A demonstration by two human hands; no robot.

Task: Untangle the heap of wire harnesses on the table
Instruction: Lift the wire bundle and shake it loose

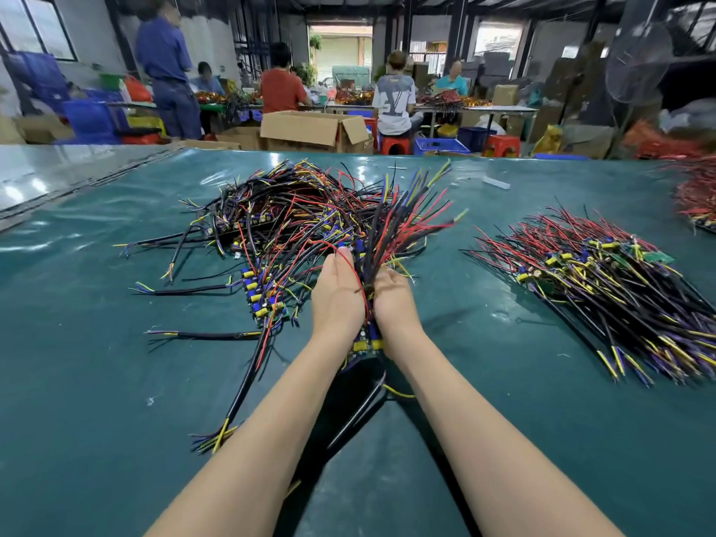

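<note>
A tangled heap of wire harnesses (294, 211), black, red, yellow and blue, lies on the green table mat (116, 381) ahead of me and to the left. Between my two hands stands a bundle of harnesses (403, 222), its wire ends fanning up and away. Its small boards with blue and yellow parts (366, 343) sit low between my wrists. My left hand (335, 292) presses flat against the bundle's left side, fingers straight. My right hand (393, 296) curls its fingers round the bundle's right side. A red wire runs from the heap across my left palm.
A laid-out pile of harnesses (604, 288) lies to the right, and another red pile (697, 199) sits at the far right edge. Loose harnesses (248, 366) trail toward me on the left. Beyond the table's far edge are cardboard boxes (310, 129), crates, stools and seated people.
</note>
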